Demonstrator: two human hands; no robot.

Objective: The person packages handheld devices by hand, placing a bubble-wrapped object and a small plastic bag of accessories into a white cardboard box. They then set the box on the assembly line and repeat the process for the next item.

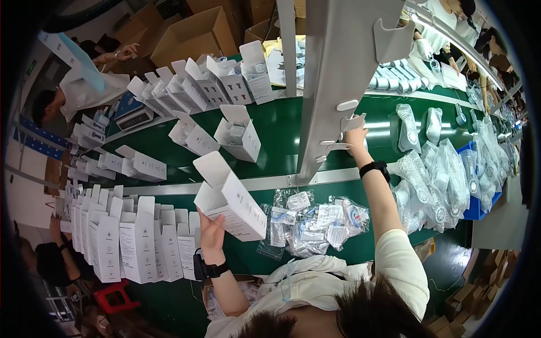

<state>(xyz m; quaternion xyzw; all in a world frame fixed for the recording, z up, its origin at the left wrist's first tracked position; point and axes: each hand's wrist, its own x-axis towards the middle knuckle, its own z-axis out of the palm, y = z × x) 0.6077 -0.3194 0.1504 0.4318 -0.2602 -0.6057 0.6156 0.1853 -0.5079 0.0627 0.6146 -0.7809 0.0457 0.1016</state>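
Note:
My left hand [212, 230] grips a white carton [235, 204] by its lower side. The carton is tilted, and its top flap stands up. My right arm is stretched forward past the grey metal post [322, 90]. There my right hand [356, 139] is beside the pale brackets on the post, its fingers mostly hidden, so I cannot make out whether it holds anything. Between my arms, a pile of small clear bags [315, 222] with parts and papers lies on the green table. To the right of my right forearm are bubble-wrapped devices [431, 174] in a heap.
Rows of upright open white cartons [137, 242] fill the table at left. More filled cartons [239, 135] stand on the green conveyor [276, 127] behind the metal rail [253, 184]. A blue bin [489, 204] sits at right. Other people work at far left and far right.

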